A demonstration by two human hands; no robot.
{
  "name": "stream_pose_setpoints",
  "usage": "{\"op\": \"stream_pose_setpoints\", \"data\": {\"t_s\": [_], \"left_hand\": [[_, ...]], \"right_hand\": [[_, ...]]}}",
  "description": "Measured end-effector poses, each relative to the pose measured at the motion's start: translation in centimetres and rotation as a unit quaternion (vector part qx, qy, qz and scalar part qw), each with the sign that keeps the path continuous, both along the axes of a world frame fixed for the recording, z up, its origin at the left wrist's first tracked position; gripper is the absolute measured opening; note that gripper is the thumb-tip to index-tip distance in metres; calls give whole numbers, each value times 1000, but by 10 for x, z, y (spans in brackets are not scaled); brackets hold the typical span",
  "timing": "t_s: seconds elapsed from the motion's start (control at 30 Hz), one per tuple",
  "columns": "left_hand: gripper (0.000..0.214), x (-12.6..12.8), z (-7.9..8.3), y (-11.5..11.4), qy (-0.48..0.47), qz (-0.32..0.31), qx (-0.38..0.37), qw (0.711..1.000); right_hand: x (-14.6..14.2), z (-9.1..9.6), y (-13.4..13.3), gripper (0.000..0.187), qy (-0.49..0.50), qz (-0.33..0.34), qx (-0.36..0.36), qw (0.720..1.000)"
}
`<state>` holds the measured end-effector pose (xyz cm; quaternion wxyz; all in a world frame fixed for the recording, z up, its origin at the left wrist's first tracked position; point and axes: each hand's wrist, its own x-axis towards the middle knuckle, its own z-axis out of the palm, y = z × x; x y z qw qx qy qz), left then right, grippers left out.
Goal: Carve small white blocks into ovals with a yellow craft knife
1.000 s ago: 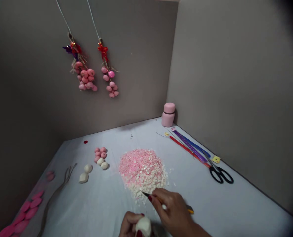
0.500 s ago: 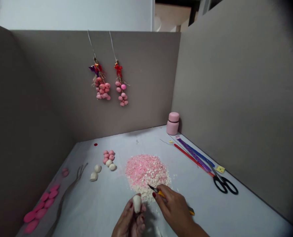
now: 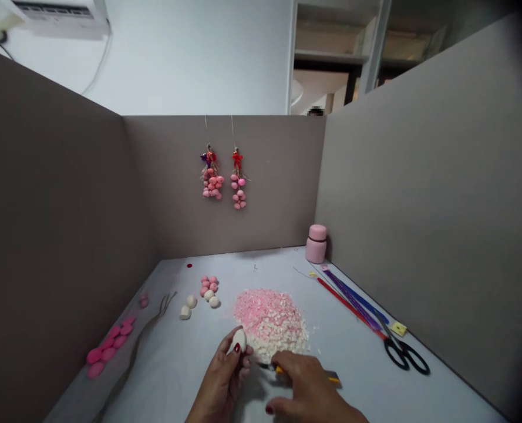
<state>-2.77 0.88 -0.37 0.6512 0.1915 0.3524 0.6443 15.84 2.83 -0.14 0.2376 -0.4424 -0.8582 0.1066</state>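
Observation:
My left hand (image 3: 225, 370) is closed on a small white egg-shaped piece (image 3: 239, 339), its thumb pressed on the near side. To its right, my right hand (image 3: 307, 388) has its fingers curled over a utility knife (image 3: 333, 379) with a yellow and black handle. The thumb of that hand sits away from the handle, and the dark blade points left, low over the tabletop. Just beyond both hands spreads a heap of pink and white chips (image 3: 272, 320). Several whole white pieces (image 3: 185, 312) and pink balls (image 3: 209, 283) lie to the left.
Scissors (image 3: 404, 355) and ribbons (image 3: 349, 299) lie at right; a pink jar (image 3: 316, 244) stands at the back corner. Pink discs (image 3: 108, 346) and a brown cord (image 3: 135, 349) lie left. Grey panels (image 3: 278, 176) enclose the table, with bead-like clusters (image 3: 238, 191) hanging behind.
My view has tilted up. The white piece has turned in my left hand. The knife now lies flatter and lower, and my right thumb has moved away from its handle.

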Motion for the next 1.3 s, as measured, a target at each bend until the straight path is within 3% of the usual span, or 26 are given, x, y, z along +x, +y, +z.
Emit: {"op": "stream_pose_setpoints", "data": {"t_s": [0.07, 0.2, 0.27, 0.43, 0.57, 0.7, 1.03, 1.3], "left_hand": [[38, -3, 4, -1, 2, 6, 7, 1000], [17, -5, 8, -5, 7, 8, 14, 1000], [13, -4, 7, -5, 10, 5, 6, 1000], [22, -5, -1, -2, 19, 0, -19, 1000], [40, -3, -7, 2, 40, -6, -19, 999], [54, 2, -8, 1, 73, -11, -5, 997], [56, 0, -17, 4, 148, -43, 28, 988], [47, 3, -12, -1, 125, -45, 27, 991]], "right_hand": [[0, -1, 0, 38, -27, 5, 7, 1000], [5, -4, 9, 11, -6, -80, 44, 996], [7, -5, 13, 7, 10, -101, 56, 993], [6, -10, 14, 37, 39, -98, 72, 992], [4, -13, 15, 47, 59, -87, 73, 992], [4, -14, 16, 48, 69, -76, 62, 993], [3, -16, 16, 40, 95, -50, 32, 994], [4, -16, 15, 38, 102, -47, 27, 993]]}}
